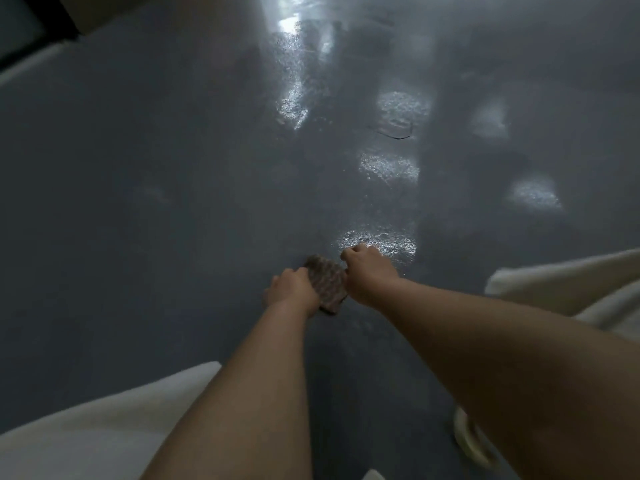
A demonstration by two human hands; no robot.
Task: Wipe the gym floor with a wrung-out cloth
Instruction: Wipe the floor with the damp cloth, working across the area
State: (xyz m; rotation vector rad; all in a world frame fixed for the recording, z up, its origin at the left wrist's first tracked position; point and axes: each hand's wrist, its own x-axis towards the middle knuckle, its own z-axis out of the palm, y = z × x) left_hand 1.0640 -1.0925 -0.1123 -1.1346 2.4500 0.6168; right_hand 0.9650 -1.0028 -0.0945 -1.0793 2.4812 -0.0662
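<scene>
A small brownish patterned cloth (327,284) lies bunched on the dark grey gym floor (156,202), low in the middle of the view. My left hand (291,287) grips its left edge with curled fingers. My right hand (367,270) grips its right edge, knuckles up. Both arms reach straight forward and down. Most of the cloth's underside and both sets of fingertips are hidden.
Wet shiny patches (388,168) reflect light on the floor ahead and to the right. A dark crack or mark (396,133) shows farther out. My light trouser legs (86,427) frame the bottom corners. A pale wall base (24,69) runs at the top left.
</scene>
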